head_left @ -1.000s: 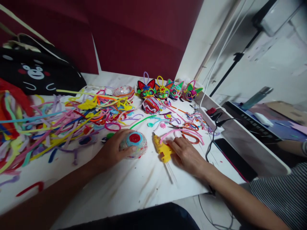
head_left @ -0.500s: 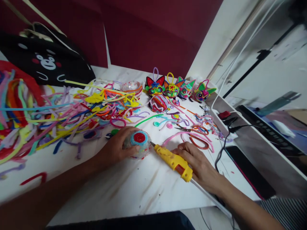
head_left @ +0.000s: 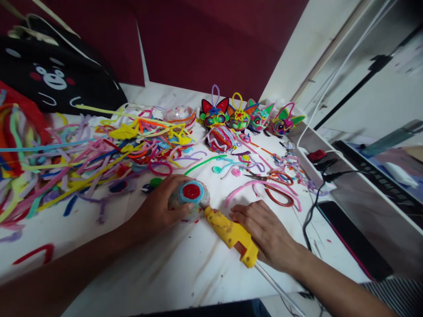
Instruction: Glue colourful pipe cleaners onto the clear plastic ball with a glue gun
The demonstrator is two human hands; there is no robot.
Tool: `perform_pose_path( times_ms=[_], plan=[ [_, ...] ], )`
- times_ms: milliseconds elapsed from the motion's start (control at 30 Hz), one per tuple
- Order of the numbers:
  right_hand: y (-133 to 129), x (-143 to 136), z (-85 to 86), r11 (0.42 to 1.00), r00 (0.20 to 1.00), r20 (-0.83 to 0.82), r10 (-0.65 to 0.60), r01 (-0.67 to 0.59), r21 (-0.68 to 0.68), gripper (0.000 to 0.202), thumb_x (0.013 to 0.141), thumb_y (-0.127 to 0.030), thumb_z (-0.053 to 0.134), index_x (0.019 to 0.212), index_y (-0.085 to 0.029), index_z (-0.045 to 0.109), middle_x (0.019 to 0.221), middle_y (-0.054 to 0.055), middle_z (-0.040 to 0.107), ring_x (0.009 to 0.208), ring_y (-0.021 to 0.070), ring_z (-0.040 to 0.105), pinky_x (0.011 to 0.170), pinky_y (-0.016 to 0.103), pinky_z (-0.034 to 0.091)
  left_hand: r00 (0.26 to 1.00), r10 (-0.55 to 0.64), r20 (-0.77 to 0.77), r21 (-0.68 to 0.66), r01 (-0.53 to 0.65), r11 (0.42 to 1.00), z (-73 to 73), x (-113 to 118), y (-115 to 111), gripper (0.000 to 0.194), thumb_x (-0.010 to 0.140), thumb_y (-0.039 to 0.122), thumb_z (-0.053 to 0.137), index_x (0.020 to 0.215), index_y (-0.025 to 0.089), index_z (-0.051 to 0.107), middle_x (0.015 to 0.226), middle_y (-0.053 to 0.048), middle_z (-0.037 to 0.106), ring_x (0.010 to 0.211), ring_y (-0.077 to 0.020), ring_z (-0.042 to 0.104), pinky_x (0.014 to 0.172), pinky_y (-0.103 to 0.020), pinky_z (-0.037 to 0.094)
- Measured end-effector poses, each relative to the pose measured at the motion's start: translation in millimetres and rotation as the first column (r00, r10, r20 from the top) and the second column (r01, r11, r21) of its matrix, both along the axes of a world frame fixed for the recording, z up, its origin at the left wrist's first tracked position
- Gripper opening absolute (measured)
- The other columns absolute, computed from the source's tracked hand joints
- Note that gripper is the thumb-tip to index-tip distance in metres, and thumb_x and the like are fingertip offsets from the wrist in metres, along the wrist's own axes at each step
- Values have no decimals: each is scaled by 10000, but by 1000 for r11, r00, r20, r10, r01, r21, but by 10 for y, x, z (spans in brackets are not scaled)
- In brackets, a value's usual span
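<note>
Near the middle of the table, my left hand [head_left: 165, 202] is closed round a clear, speckled ball [head_left: 201, 191]. On the ball's upper side lies a disc [head_left: 191, 191] with a red centre and light blue rings. My right hand [head_left: 264, 229] grips a yellow glue gun [head_left: 231, 233] from its right side, with a glue stick [head_left: 279, 288] coming out of the rear. The gun's dark nozzle [head_left: 203, 205] is at the ball's right side, beside the disc; whether it touches cannot be made out.
Coloured pipe cleaners [head_left: 82, 163] lie heaped at the left. Behind stand several decorated animal heads [head_left: 214, 114] and a clear bowl [head_left: 180, 115]. Orange-handled scissors [head_left: 279, 196] and a phone [head_left: 353, 240] are at the right. A black bag [head_left: 92, 88] stands back left.
The glue gun's nozzle has moved left and slightly down, from the ball's right edge to beside the disc. My left hand still holds the ball. The camera view has shifted a little.
</note>
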State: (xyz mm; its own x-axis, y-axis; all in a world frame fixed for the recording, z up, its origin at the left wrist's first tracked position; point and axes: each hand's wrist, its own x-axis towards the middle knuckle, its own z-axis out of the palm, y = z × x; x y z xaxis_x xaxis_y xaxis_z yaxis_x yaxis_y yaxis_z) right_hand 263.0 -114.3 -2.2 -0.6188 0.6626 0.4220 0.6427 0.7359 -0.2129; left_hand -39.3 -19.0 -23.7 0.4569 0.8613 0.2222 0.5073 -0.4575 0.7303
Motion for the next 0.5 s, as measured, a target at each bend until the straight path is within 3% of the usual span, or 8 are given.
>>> perform_pose_path(
  times_ms=[167,367,500],
  plan=[
    [-8,-8,-32,999,999,39,19,-20,25,323,1143,-327,385,1316,-131,572,1204,167,739,954,272,636,810,434,450,1000,1,11,-15,-1,1000,-34,-6,14,526,856,518,647,1328,292,597,1339,-73,678,1192,-329,669,1036,-462,583],
    [-14,-57,-45,999,999,35,30,-31,33,356,1159,-288,310,1338,-127,572,1197,156,738,958,265,635,826,437,440,998,28,51,-63,-25,998,10,24,-19,520,830,492,657,1296,268,599,1266,-77,696,1109,-314,685,1021,-463,576],
    [0,-93,-46,997,998,56,38,-41,64,345,1154,-267,309,1318,-128,579,1171,149,742,915,254,631,818,435,443,999,18,38,-48,-16,999,60,42,-34,491,851,495,642,1301,299,619,1296,-67,705,1171,-337,667,1072,-486,551]
  ],
)
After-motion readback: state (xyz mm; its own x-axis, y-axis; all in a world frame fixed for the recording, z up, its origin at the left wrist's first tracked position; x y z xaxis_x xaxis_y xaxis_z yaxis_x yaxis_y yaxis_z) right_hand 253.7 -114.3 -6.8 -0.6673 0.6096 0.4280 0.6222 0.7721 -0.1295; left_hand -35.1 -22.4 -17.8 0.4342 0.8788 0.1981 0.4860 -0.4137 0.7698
